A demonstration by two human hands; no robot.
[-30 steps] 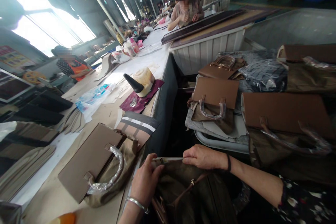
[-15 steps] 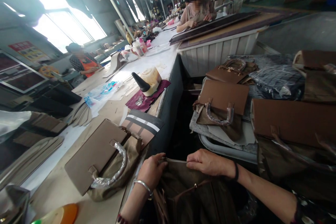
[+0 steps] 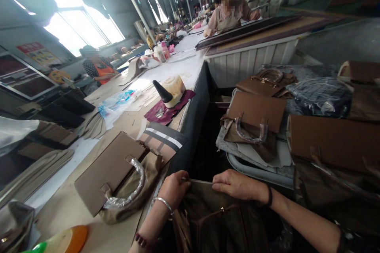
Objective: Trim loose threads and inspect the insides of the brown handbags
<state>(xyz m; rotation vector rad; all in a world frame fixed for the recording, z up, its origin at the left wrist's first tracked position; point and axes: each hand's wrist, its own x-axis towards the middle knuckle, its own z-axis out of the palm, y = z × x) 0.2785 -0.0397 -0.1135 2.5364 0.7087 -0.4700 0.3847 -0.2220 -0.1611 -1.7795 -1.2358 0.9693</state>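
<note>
A dark olive-brown bag (image 3: 219,221) lies in my lap at the bottom centre. My left hand (image 3: 173,189), with a silver bangle on the wrist, is closed on the left end of the bag's top edge. My right hand (image 3: 236,185), with a dark band on the wrist, pinches the same edge further right. A taut stretch of the rim shows between the two hands. A thin strap with a small metal fitting (image 3: 221,208) crosses the bag below them.
A taupe handbag (image 3: 114,172) with a plastic-wrapped handle lies on the long worktable (image 3: 89,229) to my left. Brown handbags (image 3: 255,112) are stacked on the right, one large (image 3: 335,142). A cone-tipped glue bottle (image 3: 169,90) stands further up. Two other people (image 3: 97,67) work along the table.
The view has shifted a little left and down. Both hands keep their hold on the bag's top edge, with my left hand now curled more tightly round it.
</note>
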